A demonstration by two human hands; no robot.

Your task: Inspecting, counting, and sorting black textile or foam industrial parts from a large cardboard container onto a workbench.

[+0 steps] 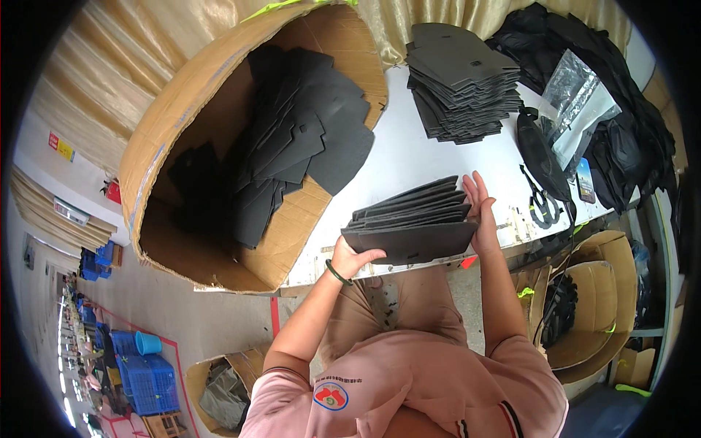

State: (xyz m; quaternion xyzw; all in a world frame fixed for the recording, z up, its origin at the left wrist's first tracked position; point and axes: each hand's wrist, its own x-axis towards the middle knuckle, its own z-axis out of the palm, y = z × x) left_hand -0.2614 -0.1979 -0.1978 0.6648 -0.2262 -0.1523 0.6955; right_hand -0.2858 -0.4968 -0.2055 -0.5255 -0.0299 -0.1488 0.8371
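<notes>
A small stack of black flat panels [412,243], apparently foam, stands on edge at the front of the white table, its sheets slightly fanned at the top. Around its left end my left hand [352,257] is closed, thumb across the front panel and the other fingers hidden. At the opposite end my right hand [480,212] rests its palm side against the panel edges, fingers stretched upward and apart. Farther back on the right sits a taller pile of similar black panels [464,87]. More loose panels [292,139] spill out of a large cardboard box [157,139] on the left.
On the table's right lie black scissors [537,197], a phone [585,181], a clear plastic bag [577,109] and black fabric [621,153]. The white tabletop [391,157] runs between box and pile. Below right stands another cardboard box [599,292]; blue crates [146,376] are at lower left.
</notes>
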